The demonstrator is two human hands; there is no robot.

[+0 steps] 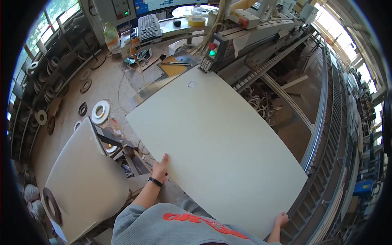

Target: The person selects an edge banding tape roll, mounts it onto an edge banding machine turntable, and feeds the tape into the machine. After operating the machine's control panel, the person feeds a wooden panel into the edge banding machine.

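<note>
A large pale cream board (216,143) stretches from just before me to the machine (228,45) at the far side. My left hand (160,168) grips its left edge, thumb on top and fingers underneath. At the near right corner my right hand (281,220) holds the edge; most of those fingers are hidden below the board. The board's far corner lies against the machine's control box (214,51), which has a red button and a lit green one. A small whitish label (192,84) sits near that far end.
To my left stands a stack of pale panels (85,175) with a dark tape roll (52,206) on it. A roller conveyor (326,163) runs along the right. Rolls of edging, including a white one (100,112), lie on the floor. At the back a desk bears a keyboard (149,27).
</note>
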